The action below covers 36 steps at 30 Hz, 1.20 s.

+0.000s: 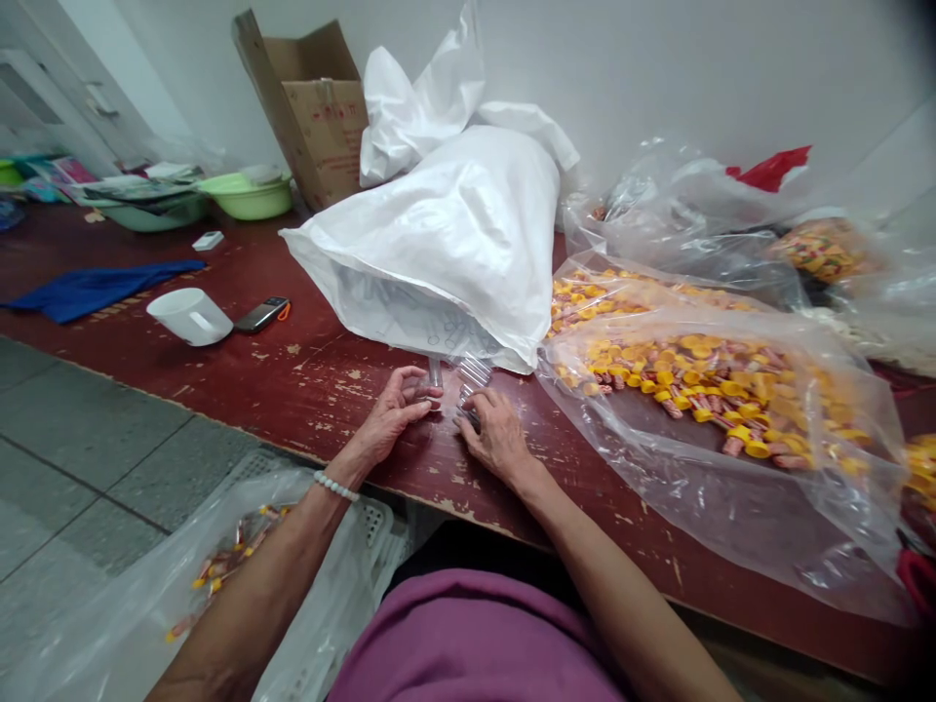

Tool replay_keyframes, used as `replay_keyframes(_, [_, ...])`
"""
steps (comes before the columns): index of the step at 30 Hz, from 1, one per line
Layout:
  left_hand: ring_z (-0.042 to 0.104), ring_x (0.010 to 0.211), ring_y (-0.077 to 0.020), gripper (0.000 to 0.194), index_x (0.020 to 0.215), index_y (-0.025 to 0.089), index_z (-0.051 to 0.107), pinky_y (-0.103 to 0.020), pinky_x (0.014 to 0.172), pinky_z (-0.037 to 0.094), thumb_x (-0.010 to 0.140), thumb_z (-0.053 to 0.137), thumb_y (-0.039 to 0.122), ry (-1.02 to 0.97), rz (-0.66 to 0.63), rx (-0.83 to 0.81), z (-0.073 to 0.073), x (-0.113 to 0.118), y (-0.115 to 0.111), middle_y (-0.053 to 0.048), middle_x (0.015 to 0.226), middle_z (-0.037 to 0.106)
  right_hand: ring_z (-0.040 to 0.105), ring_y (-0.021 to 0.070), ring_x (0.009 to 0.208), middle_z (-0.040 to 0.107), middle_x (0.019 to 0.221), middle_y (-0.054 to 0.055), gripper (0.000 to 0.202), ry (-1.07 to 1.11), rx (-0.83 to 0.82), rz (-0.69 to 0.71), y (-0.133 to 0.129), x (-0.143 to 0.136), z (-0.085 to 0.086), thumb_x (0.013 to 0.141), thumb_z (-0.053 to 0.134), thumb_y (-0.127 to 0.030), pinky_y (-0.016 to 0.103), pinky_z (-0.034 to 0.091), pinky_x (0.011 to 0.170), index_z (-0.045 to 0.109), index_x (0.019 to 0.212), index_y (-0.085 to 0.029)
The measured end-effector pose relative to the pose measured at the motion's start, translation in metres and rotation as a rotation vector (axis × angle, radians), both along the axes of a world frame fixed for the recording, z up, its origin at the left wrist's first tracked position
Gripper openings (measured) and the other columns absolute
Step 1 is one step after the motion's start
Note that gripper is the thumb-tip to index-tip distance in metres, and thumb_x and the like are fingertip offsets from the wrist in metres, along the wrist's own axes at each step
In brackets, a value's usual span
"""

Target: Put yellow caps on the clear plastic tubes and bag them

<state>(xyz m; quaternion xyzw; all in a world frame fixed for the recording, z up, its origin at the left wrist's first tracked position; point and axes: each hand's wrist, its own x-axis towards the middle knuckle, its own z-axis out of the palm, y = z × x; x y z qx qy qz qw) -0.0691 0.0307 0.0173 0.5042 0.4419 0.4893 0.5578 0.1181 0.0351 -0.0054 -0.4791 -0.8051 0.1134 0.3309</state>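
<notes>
My left hand (399, 408) is at the table edge, thumb and fingers closed round a small clear plastic tube. Another clear tube (435, 371) lies just beyond its fingertips. To the right, my right hand (498, 429) curls its fingers over a few clear tubes at the tabletop. More clear tubes (474, 374) lie side by side in front of it, at the mouth of a large white woven sack (468, 214). Inside the sack's opening, several tubes show dimly. The fingertips of the right hand are partly hidden.
On the right, a clear plastic bag (658, 487) holds many yellow-capped pieces (687, 380). A white mug (191, 317), a phone-like device (261, 315) and a blue cloth (102, 288) lie left. Below stands a plastic-lined white basket (376, 526). A cardboard box (329, 136) stands behind.
</notes>
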Motion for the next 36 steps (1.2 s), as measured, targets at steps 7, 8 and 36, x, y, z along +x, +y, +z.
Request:
replay_keyframes(7, [0.060,0.101,-0.0161,0.031,0.107,0.025,0.038,-0.033,0.086,0.047,0.083,0.055,0.034,0.198,0.221,0.126,-0.018,-0.001,-0.006,-0.007,0.116,0.060,0.049,0.0268,0.107,0.052,0.116,0.018,0.037,0.044,0.017,0.007,0.009,0.012,-0.017,0.080,0.054,-0.016,0.042,0.043,0.092,0.048,0.116,-0.011])
replay_keyframes(8, [0.059,0.105,-0.0170,0.031,0.106,0.025,0.036,-0.034,0.087,0.046,0.083,0.054,0.034,0.265,0.234,0.144,-0.021,-0.003,-0.007,-0.008,0.118,0.059,0.048,0.0271,0.109,0.052,0.117,0.018,0.041,0.054,0.025,0.024,0.010,0.016,-0.020,0.080,0.054,-0.017,0.042,0.043,0.093,0.045,0.120,-0.010])
replay_keyframes(36, [0.070,0.066,-0.0216,0.033,0.103,0.016,0.049,-0.023,0.048,0.050,0.077,0.065,0.029,-0.154,-0.523,-0.412,0.000,0.017,-0.004,-0.009,0.085,0.069,0.052,0.0206,0.109,0.053,0.122,0.010,0.050,0.119,-0.195,0.328,-0.025,0.024,0.014,0.081,0.045,-0.009,0.037,0.044,0.091,0.040,0.129,-0.020])
